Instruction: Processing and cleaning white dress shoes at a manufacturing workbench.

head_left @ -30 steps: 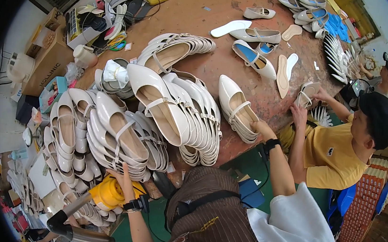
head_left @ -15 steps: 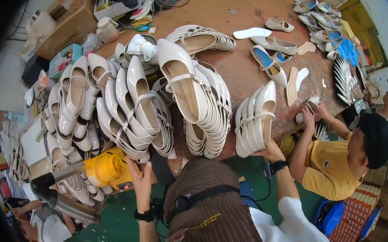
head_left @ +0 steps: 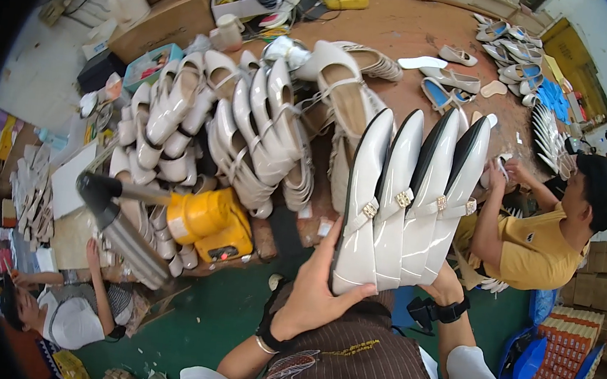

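Both hands clamp a row of four white pointed flats (head_left: 409, 204) upright, toes up, in front of the worktop (head_left: 408, 34). The left hand (head_left: 315, 294) has its fingers closed around the heels; the right hand (head_left: 445, 286) presses from behind, keeping them stacked.

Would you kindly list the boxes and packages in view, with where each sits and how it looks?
Brown cardboard box: far left table edge, oblong, plain brown.
Teal carton: just before it, small, teal with coloured pictures.
Orange-and-white packs: stacked on the floor, lower right, small and rectangular.
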A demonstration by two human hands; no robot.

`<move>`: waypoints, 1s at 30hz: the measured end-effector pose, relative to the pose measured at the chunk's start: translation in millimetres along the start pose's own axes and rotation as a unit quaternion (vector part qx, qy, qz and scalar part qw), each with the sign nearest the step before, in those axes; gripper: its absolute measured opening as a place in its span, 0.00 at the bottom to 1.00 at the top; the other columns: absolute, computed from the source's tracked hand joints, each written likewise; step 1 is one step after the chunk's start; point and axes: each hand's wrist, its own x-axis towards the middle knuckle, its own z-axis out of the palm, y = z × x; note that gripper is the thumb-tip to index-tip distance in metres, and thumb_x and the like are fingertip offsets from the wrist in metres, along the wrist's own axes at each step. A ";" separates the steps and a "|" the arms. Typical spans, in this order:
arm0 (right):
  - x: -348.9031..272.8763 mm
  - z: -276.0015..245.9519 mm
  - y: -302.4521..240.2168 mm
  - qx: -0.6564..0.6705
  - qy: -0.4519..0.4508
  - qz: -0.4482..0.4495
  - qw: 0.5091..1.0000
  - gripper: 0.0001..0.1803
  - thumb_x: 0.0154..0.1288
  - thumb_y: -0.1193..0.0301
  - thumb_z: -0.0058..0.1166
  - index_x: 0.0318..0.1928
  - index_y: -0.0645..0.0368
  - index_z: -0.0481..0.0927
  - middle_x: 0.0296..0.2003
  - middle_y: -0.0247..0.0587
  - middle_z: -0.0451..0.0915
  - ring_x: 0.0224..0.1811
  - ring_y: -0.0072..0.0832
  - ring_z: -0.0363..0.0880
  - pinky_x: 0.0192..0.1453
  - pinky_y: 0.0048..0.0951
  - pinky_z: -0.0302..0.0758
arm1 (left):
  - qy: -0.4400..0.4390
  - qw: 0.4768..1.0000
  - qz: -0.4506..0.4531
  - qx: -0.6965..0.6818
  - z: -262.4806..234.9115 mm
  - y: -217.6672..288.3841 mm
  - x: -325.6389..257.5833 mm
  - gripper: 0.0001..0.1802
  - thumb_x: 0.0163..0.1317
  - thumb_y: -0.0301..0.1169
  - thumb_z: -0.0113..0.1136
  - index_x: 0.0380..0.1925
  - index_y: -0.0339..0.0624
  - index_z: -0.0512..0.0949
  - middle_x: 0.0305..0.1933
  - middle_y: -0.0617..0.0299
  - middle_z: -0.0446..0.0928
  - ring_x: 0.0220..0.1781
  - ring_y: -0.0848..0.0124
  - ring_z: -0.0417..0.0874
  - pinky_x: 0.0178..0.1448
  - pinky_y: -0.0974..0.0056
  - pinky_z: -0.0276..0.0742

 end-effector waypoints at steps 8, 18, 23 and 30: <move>-35.2 106.3 102.6 0.134 -0.057 0.134 0.980 0.23 0.71 0.69 0.47 0.63 0.66 0.66 0.58 0.47 0.73 0.57 0.35 0.76 0.59 0.37 0.76 | 0.077 0.991 -0.077 -0.075 -64.5 -27.8 -149.6 0.49 0.49 0.34 0.73 0.65 0.35 0.52 0.62 0.43 0.67 0.64 0.61 0.69 0.67 0.60 0.62; -29.6 182.3 211.4 0.173 -0.041 0.354 0.918 0.21 0.74 0.65 0.41 0.63 0.61 0.66 0.59 0.48 0.72 0.59 0.40 0.75 0.62 0.44 0.75 | 0.178 0.968 -0.168 -0.063 -112.1 -90.8 -281.7 0.35 0.59 0.39 0.64 0.63 0.34 0.65 0.62 0.50 0.66 0.66 0.58 0.65 0.69 0.59 0.60; -6.1 188.0 255.6 0.245 -0.046 0.401 0.882 0.21 0.76 0.64 0.37 0.64 0.59 0.65 0.61 0.46 0.71 0.61 0.40 0.73 0.63 0.44 0.74 | 0.273 0.934 -0.228 -0.029 -123.2 -110.6 -296.4 0.31 0.59 0.40 0.64 0.58 0.35 0.69 0.63 0.50 0.66 0.66 0.56 0.64 0.67 0.56 0.62; 19.5 209.7 277.8 0.228 -0.045 0.436 0.869 0.23 0.76 0.62 0.37 0.66 0.57 0.64 0.62 0.43 0.70 0.62 0.39 0.71 0.65 0.44 0.72 | 0.306 0.914 -0.228 0.135 -150.8 -115.0 -295.7 0.25 0.57 0.39 0.64 0.52 0.35 0.75 0.66 0.53 0.65 0.70 0.52 0.59 0.70 0.49 0.54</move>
